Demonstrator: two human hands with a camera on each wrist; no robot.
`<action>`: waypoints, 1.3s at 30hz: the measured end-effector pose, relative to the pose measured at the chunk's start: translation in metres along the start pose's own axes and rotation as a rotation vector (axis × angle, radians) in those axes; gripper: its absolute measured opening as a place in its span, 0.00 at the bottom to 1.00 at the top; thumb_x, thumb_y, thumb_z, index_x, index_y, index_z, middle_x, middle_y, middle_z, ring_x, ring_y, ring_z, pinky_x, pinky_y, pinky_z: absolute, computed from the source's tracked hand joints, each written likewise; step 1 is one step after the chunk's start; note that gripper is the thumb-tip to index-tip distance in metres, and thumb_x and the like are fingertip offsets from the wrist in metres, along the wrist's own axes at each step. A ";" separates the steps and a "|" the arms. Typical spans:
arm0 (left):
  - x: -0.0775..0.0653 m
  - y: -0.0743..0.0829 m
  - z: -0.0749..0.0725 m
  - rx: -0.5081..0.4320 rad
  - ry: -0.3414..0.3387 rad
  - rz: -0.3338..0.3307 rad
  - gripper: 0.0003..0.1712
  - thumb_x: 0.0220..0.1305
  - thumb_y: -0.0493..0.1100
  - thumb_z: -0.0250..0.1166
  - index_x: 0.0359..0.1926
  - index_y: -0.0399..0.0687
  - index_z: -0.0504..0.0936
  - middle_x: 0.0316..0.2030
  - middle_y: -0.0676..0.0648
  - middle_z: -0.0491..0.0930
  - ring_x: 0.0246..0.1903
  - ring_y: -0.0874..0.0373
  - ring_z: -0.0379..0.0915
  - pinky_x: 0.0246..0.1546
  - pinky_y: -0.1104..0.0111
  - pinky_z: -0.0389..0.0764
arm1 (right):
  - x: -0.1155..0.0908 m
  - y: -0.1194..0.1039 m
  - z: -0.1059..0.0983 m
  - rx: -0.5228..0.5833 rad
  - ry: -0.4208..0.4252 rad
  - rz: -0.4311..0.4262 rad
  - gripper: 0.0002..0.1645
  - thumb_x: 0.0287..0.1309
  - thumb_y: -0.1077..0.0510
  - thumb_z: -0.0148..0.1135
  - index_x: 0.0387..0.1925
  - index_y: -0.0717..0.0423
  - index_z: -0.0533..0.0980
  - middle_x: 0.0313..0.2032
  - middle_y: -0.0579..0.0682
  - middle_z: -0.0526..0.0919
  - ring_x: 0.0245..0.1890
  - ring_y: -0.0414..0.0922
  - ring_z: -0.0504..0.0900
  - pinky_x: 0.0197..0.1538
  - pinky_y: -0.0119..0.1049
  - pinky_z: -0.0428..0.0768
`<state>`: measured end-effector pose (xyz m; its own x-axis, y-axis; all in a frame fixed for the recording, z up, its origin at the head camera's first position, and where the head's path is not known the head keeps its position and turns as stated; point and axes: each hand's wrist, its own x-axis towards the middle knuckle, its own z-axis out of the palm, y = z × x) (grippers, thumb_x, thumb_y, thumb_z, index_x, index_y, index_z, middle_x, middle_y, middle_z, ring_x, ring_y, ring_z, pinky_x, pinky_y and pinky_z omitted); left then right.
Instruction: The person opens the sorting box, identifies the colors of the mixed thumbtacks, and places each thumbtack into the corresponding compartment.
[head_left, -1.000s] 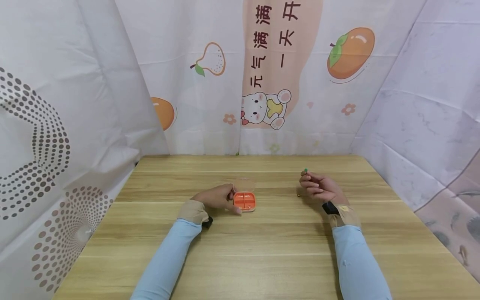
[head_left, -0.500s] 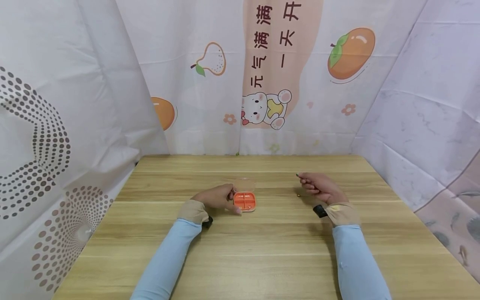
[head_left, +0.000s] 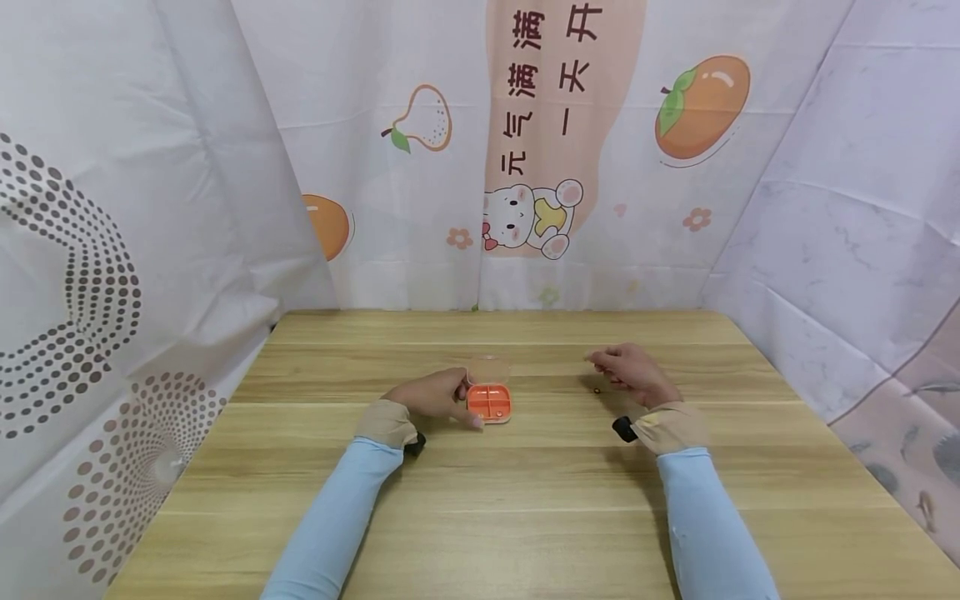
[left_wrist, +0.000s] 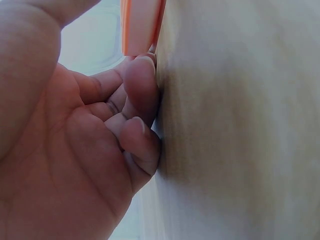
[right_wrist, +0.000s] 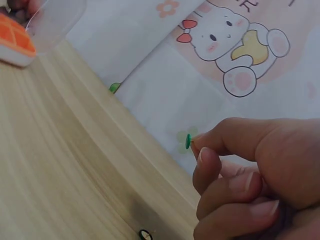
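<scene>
An orange and white pill box (head_left: 489,402) with several compartments stands on the table, its clear lid (head_left: 489,370) swung back. Small bits lie in its front compartments. My left hand (head_left: 431,395) holds the box at its left side, thumb at the front corner and the other fingers behind; the left wrist view shows fingertips against the table beside the box wall (left_wrist: 142,27). To the right, my right hand (head_left: 636,372) is raised and pinches a green thumbtack (right_wrist: 188,141) between thumb and index finger, its flat head facing outward. In the head view the tack barely shows.
A small dark thumbtack with a brass middle (right_wrist: 145,234) lies on the wooden table (head_left: 555,517) below the right hand. Behind the table hangs a printed curtain (head_left: 420,200), with more cloth on both sides.
My right hand has turned palm down and shifted slightly left, so the green thumbtack that stood upright at its fingertips now points left. The left hand and pill box have stayed put.
</scene>
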<state>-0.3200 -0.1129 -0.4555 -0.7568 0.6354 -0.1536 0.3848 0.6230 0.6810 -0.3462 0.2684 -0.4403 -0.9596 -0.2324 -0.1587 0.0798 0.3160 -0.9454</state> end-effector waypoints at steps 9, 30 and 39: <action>0.000 0.000 0.000 -0.008 0.002 0.000 0.37 0.48 0.58 0.76 0.49 0.43 0.68 0.37 0.46 0.69 0.35 0.57 0.63 0.33 0.69 0.67 | 0.000 -0.004 0.008 -0.104 0.021 -0.003 0.33 0.67 0.42 0.57 0.47 0.74 0.74 0.27 0.52 0.69 0.16 0.39 0.57 0.25 0.40 0.61; -0.001 0.001 0.000 -0.012 -0.007 0.009 0.36 0.49 0.58 0.76 0.50 0.44 0.68 0.37 0.47 0.69 0.36 0.58 0.63 0.35 0.70 0.67 | 0.005 -0.012 0.035 -0.181 -0.003 -0.050 0.29 0.66 0.45 0.59 0.40 0.73 0.74 0.29 0.56 0.71 0.17 0.39 0.59 0.24 0.35 0.63; -0.002 0.002 -0.001 0.007 -0.003 -0.001 0.36 0.49 0.58 0.75 0.49 0.44 0.68 0.37 0.47 0.69 0.37 0.58 0.63 0.35 0.70 0.67 | 0.006 -0.018 0.049 -0.215 -0.010 -0.052 0.21 0.69 0.50 0.57 0.44 0.68 0.78 0.28 0.51 0.72 0.17 0.39 0.58 0.22 0.33 0.61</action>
<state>-0.3182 -0.1127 -0.4533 -0.7556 0.6360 -0.1567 0.3873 0.6268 0.6761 -0.3400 0.2161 -0.4385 -0.9580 -0.2627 -0.1152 -0.0303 0.4920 -0.8701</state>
